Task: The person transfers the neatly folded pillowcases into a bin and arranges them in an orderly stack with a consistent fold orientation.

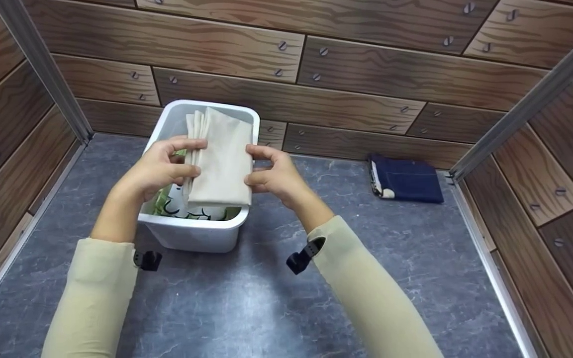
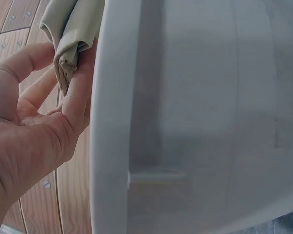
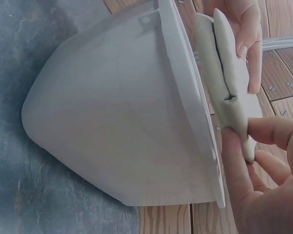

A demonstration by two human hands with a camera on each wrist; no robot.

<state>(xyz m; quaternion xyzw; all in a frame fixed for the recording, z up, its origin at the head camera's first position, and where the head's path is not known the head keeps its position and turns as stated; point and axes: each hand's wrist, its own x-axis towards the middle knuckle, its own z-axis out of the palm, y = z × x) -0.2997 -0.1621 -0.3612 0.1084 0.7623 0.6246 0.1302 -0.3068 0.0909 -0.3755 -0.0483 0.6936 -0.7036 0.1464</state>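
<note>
A folded cream cloth, stacked in several layers, is held level with the rim of a white plastic bin. My left hand grips its left, layered edge between thumb and fingers. On the opposite side, my right hand pinches the smooth edge. In the right wrist view, thumb and fingers of the right hand clasp the folded cloth from both faces. Beneath it, inside the bin, lies green, white and black patterned fabric, partly hidden by the cloth and the left hand.
A folded navy cloth item lies on the grey marbled floor at the right, near the back wall. Wood-patterned panels enclose the back and both sides, with metal posts at the corners.
</note>
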